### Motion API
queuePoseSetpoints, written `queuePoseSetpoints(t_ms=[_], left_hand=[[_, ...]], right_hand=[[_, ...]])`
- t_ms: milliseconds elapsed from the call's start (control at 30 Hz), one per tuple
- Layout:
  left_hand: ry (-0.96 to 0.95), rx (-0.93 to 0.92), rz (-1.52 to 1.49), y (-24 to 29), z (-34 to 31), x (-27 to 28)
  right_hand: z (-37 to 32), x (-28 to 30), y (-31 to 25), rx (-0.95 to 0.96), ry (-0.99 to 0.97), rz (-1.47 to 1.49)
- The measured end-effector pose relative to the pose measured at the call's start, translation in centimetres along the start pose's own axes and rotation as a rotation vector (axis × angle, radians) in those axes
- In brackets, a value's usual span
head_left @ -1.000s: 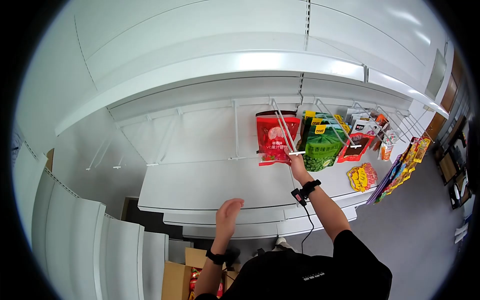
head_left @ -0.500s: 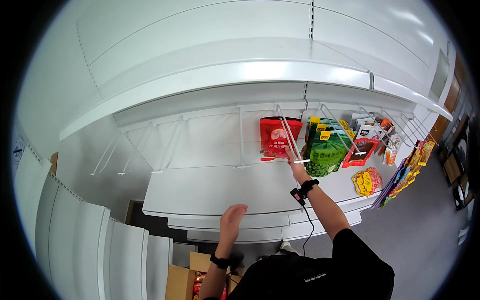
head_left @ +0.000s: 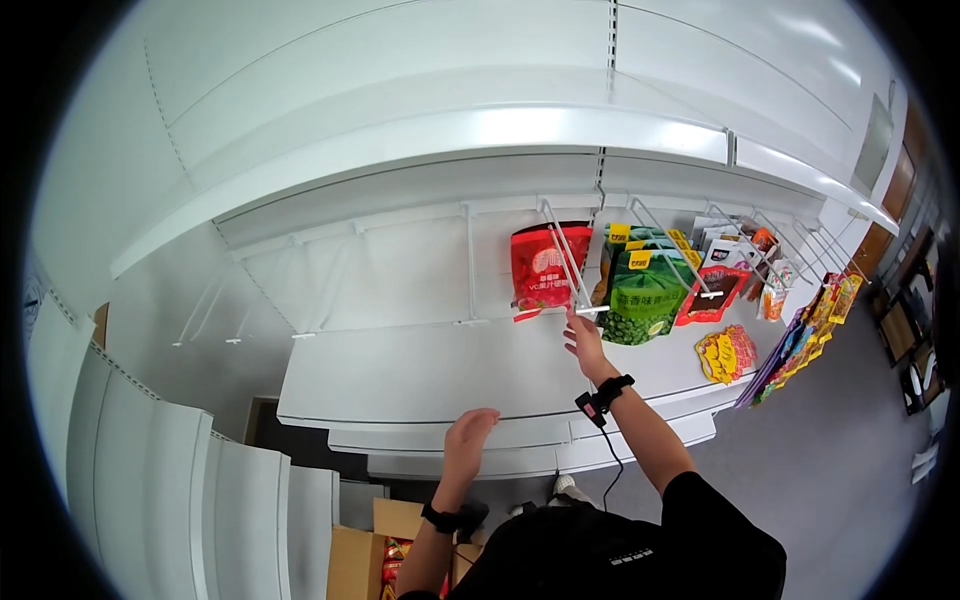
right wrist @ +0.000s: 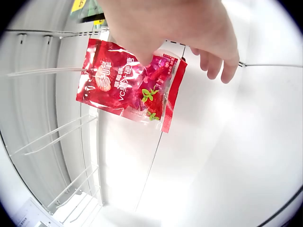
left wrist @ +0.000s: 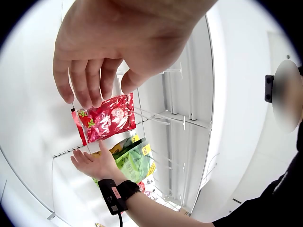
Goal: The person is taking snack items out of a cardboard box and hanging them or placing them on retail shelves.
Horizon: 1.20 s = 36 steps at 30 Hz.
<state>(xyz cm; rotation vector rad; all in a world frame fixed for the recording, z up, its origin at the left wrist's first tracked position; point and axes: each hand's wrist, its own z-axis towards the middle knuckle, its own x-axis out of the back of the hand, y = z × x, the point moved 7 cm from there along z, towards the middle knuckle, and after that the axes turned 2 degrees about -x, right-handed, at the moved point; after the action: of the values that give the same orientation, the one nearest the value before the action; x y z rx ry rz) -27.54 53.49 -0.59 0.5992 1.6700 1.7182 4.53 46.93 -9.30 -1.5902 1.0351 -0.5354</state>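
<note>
A red candy bag (head_left: pixel 545 268) with strawberry pictures hangs from a white peg hook (head_left: pixel 568 255), slightly tilted. Just below its lower right corner, my right hand (head_left: pixel 588 345) has loosely spread fingers and holds nothing. In the right wrist view the thumb side overlaps the bag (right wrist: pixel 113 82), while the other fingertips (right wrist: pixel 229 73) point away from it. My left hand (head_left: pixel 468 443) hovers in front of the lower shelf edge, fingers relaxed. The left wrist view shows that hand (left wrist: pixel 123 40) with bare, slightly bent fingers. Green bean snack bags (head_left: pixel 645 300) hang right of the red bag.
Bare peg hooks (head_left: pixel 472 260) stick out on the left. Further right hang a red-and-brown pouch (head_left: pixel 712 298) and other packets; yellow-and-pink packs (head_left: pixel 725 355) lie on the shelf board (head_left: pixel 430 375). A cardboard box (head_left: pixel 355 563) with red packages stands low beside me.
My right hand held the red bag's lower right corner; it has let go and drawn down from it. The bag hangs farther back along the hook. My left hand has barely moved.
</note>
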Motion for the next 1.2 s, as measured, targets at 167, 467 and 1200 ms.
queuePoseSetpoints(t_ms=[167,467,1200], left_hand=[[-0.034,-0.007,0.035,-1.8,-0.9,-0.8],[0.14,0.068,-0.078,-2.7,-3.5,-2.3],[0.289,0.114,-0.042,-4.5,-18.0,-9.8]], right_hand=[[-4.2,0.7,1.8,-0.108,-0.039,0.285],[-10.8,5.3,5.0,-0.188,-0.104,0.538],[-22.7,16.5,7.8,-0.335,-0.163,0.66]])
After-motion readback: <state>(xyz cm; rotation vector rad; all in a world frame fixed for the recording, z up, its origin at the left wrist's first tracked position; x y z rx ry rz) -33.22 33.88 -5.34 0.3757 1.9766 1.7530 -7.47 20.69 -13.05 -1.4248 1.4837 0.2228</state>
